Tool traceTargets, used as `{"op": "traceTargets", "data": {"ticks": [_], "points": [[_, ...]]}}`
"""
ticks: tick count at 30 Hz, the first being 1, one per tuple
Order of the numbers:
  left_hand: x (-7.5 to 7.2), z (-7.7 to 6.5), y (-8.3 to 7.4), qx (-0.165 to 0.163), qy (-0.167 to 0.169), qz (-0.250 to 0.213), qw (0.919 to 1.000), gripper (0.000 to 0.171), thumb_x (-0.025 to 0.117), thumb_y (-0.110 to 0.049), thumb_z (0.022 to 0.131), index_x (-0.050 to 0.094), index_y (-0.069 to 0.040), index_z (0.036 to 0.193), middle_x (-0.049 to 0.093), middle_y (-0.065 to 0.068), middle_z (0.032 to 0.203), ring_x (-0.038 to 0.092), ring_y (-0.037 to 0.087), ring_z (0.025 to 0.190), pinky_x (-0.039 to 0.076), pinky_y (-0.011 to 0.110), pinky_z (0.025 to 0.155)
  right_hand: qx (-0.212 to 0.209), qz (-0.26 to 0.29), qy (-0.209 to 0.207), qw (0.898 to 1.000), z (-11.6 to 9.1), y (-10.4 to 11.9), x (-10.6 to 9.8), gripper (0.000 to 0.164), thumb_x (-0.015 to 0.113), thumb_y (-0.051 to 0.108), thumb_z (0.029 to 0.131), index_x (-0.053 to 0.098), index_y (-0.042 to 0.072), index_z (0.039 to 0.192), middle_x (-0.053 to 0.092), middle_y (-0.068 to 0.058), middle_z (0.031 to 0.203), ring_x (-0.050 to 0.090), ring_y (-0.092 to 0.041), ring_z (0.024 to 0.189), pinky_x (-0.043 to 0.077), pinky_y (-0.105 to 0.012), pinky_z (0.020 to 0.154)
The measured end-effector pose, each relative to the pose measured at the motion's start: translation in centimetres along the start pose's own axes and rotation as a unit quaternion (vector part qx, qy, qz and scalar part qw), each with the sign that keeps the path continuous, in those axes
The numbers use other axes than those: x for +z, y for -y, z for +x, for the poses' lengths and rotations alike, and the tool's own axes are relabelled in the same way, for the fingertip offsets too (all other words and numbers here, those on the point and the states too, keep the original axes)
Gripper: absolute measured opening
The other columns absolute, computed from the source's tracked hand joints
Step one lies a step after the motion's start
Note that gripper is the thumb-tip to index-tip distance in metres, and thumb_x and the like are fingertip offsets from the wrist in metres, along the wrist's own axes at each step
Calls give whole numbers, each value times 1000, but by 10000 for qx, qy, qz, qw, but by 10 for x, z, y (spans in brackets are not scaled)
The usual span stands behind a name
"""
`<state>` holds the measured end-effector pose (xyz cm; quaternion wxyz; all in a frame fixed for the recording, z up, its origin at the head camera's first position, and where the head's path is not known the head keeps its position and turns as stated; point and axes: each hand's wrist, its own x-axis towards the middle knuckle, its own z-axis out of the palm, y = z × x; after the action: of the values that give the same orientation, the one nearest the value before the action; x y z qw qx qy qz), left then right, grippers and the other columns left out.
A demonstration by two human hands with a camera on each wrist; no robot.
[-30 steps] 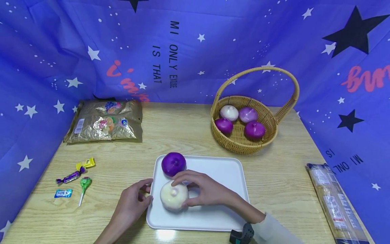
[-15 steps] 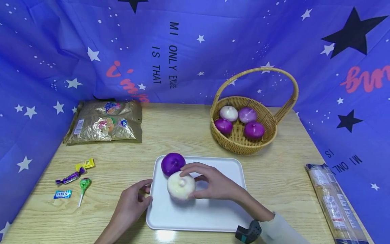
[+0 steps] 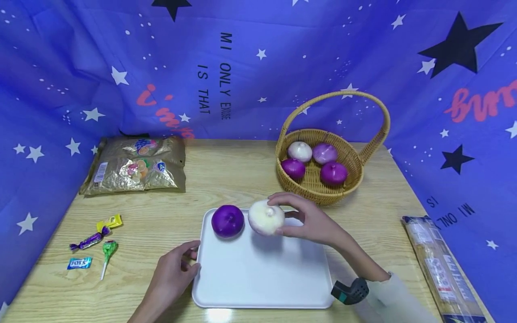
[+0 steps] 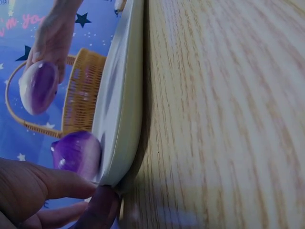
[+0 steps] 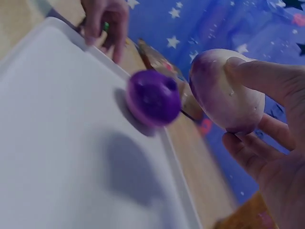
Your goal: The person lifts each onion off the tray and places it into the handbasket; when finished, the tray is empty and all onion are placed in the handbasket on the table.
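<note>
In the head view my right hand (image 3: 308,220) grips a white onion (image 3: 265,218) from its right side, raised above the back of the white tray (image 3: 262,278). The right wrist view shows the same onion (image 5: 224,90) with a purple underside, thumb on one side and fingers on the other. A purple onion (image 3: 228,221) rests in the tray's back left corner. My left hand (image 3: 171,273) holds the tray's left edge; the left wrist view has its thumb and a finger at the rim (image 4: 121,138).
Behind the tray on the right stands a wicker basket (image 3: 313,190) with a tall handle, holding several onions. A gold bag (image 3: 135,168) lies at the back left. Wrapped candies (image 3: 89,240) and a green lollipop (image 3: 108,251) lie left. A long clear package (image 3: 442,269) lies far right.
My right hand has lifted the white onion off the tray and carried it backward and to the right, past the purple onion. The left hand has stayed at the tray's edge.
</note>
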<state>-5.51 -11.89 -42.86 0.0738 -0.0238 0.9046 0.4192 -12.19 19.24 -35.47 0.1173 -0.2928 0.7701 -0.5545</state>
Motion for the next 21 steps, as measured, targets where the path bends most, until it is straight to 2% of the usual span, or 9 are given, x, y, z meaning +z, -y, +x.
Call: {"op": "traceTargets", "data": {"ticks": [6, 12, 17, 21], "points": [[0, 0, -1, -25, -1, 22, 10000, 48, 66, -1, 69, 57, -12, 115, 59, -1, 85, 50, 8, 60, 42, 20, 50, 93, -210, -373, 9990, 0, -6, -28, 54, 70, 3, 70, 48, 4, 119, 46, -6, 123, 42, -23, 115, 40, -38, 91], [0, 1, -1, -47, 13, 34, 10000, 48, 66, 0, 69, 57, -12, 115, 59, -2, 84, 50, 7, 60, 42, 19, 51, 468, -313, -810, 9951, -2, -11, -60, 55, 70, 7, 72, 46, 6, 121, 45, -4, 123, 44, -28, 113, 40, -37, 90], [0, 0, -1, -69, 15, -1, 10000, 49, 66, 0, 69, 57, -12, 115, 59, -1, 84, 50, 8, 61, 42, 19, 51, 659, -754, -898, 9909, -3, -15, -79, 54, 70, 12, 72, 47, 8, 121, 47, -3, 123, 44, -25, 113, 39, -37, 91], [0, 0, -1, -46, 21, -44, 10000, 48, 66, 0, 69, 57, -12, 115, 59, -2, 84, 50, 8, 61, 42, 19, 51, 777, -883, -924, 9888, -4, -26, -94, 54, 70, 14, 73, 47, 12, 121, 45, -4, 123, 46, -26, 110, 41, -36, 89]]}}
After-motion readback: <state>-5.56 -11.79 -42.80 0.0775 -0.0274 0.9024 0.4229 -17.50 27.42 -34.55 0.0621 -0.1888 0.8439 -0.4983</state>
